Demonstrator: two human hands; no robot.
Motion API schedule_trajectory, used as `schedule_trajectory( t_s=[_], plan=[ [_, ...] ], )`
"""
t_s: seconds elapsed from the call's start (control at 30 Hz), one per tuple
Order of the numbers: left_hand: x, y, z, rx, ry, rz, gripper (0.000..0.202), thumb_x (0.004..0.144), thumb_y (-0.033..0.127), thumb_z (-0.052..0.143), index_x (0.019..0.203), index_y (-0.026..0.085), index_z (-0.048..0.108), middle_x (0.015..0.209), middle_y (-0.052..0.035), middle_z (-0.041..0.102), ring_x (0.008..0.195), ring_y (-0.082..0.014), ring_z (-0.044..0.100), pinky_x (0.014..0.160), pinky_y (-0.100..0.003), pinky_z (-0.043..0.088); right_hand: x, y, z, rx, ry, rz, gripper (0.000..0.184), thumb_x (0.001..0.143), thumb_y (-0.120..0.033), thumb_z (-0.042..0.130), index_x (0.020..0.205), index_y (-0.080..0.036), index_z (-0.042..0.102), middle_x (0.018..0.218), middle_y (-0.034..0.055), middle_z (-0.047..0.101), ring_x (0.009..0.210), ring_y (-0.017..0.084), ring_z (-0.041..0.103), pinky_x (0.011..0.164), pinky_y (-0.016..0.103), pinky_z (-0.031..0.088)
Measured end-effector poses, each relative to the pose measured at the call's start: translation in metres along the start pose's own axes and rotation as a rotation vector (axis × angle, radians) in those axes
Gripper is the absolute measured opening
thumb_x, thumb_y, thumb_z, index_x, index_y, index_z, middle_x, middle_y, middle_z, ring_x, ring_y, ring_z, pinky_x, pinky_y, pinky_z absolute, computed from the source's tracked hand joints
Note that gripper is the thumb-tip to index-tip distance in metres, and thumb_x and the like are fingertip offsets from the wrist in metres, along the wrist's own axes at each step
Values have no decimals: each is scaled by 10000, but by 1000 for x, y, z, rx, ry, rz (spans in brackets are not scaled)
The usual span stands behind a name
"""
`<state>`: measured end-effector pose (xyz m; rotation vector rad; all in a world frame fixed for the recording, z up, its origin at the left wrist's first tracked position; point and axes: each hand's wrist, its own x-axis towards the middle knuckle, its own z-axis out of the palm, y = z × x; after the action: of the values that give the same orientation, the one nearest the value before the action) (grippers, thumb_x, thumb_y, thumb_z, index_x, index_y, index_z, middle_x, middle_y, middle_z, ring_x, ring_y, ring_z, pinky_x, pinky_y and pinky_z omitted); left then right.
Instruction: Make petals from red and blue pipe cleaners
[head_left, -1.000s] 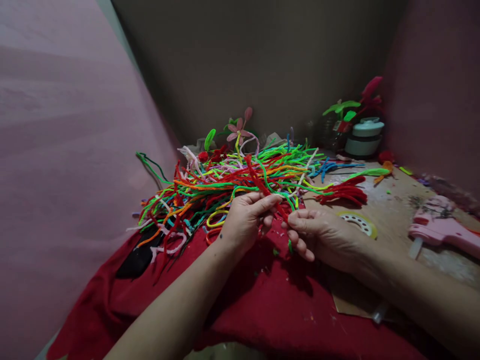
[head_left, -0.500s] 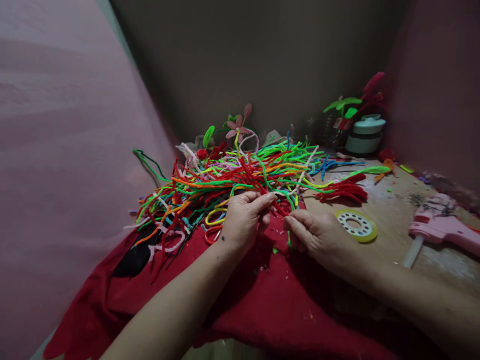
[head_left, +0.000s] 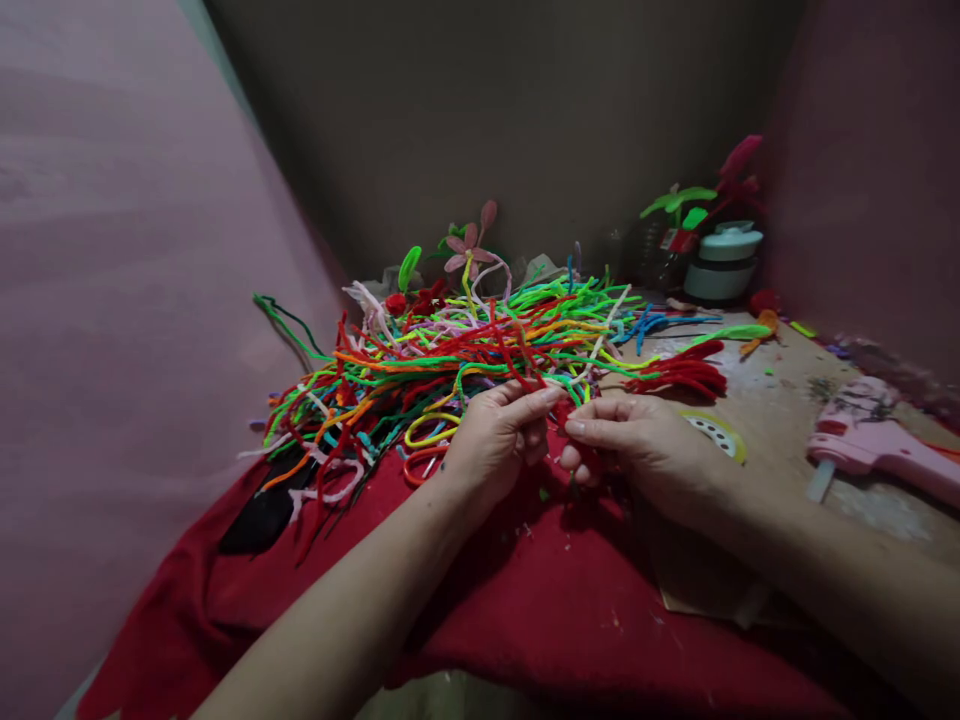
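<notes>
Both hands meet above a red cloth [head_left: 517, 620], in front of a large heap of coloured pipe cleaners [head_left: 442, 340]. My left hand [head_left: 499, 430] is closed in a pinch on a red pipe cleaner [head_left: 530, 372], which rises from its thumb and forefinger. My right hand [head_left: 637, 440] sits just to the right, thumb and forefinger pinched on red fuzzy stem near the left fingertips. The short stretch between the hands is partly hidden by the fingers. A bunch of red pipe cleaners [head_left: 686, 372] lies beyond my right hand.
A yellow-rimmed tape roll [head_left: 712, 432] lies partly behind my right hand. Farther right is a pink glue gun [head_left: 862, 430]. At the back stand a pale lidded jar [head_left: 724, 262] and a pink pipe-cleaner flower [head_left: 471, 248]. A black item [head_left: 259, 510] rests left on the cloth.
My right hand has moved slightly up and left, closer to my left hand, and now covers part of the tape roll. The whole view has shifted a little.
</notes>
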<state>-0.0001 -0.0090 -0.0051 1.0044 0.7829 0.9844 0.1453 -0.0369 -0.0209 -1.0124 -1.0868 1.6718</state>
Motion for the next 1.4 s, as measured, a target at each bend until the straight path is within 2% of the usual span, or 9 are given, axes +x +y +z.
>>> schedule_trajectory(
  t_s=[0.17,0.53,0.77,0.97,1.03,1.1,1.17,1.23,1.4],
  plan=[
    [0,1,0,29,20,14,204,653,257,721,691,124,570,506,64,441,388,-16,331,375,-163,236,-1,1,1,28,4,50,160,722,-284,657,680,-139,607,630,52,665,472,96,570,445,199,415],
    [0,-1,-2,92,18,-9,211,648,274,723,711,119,594,463,64,450,366,-20,355,369,-165,244,2,4,-2,48,-16,59,118,730,-253,645,713,-136,644,650,57,669,503,97,577,448,189,412],
    [-2,0,-2,228,60,65,228,669,325,705,645,127,593,430,44,484,341,-34,381,363,-170,257,2,2,-2,46,-39,66,121,741,-224,622,700,-114,651,642,66,667,490,97,582,457,190,429],
    [-8,6,3,457,156,178,275,675,349,695,559,127,582,429,20,514,365,-55,412,395,-186,295,1,-1,0,81,55,48,107,729,-171,612,636,-119,623,598,65,668,451,92,572,443,187,442],
    [-9,7,1,527,102,234,186,691,302,685,630,136,628,489,16,545,417,-68,446,442,-195,346,1,-4,0,82,67,70,114,733,-169,608,629,-124,613,579,59,661,433,90,565,412,180,419],
    [-9,7,-3,651,9,349,88,720,245,656,731,162,682,633,-13,603,557,-100,528,553,-212,412,1,-5,0,72,73,92,127,736,-164,600,614,-128,600,557,50,649,413,90,556,387,179,395],
    [-8,6,-8,795,-66,517,107,749,213,624,806,201,712,791,-40,612,725,-134,563,668,-232,432,1,-6,-1,56,67,97,127,730,-151,594,605,-126,593,546,48,643,410,89,553,397,183,398],
    [-6,5,-13,909,-111,656,137,767,215,603,836,238,719,874,-50,584,806,-151,550,717,-250,428,1,-6,-3,33,38,94,126,718,-147,595,596,-119,588,541,51,640,415,87,553,415,185,405],
    [-6,10,-19,1078,-209,728,148,796,222,555,794,253,700,968,-62,592,906,-183,525,793,-292,405,-2,-8,-3,-63,-17,69,138,677,-190,614,562,-127,570,519,38,624,398,77,514,398,181,360]
  ],
)
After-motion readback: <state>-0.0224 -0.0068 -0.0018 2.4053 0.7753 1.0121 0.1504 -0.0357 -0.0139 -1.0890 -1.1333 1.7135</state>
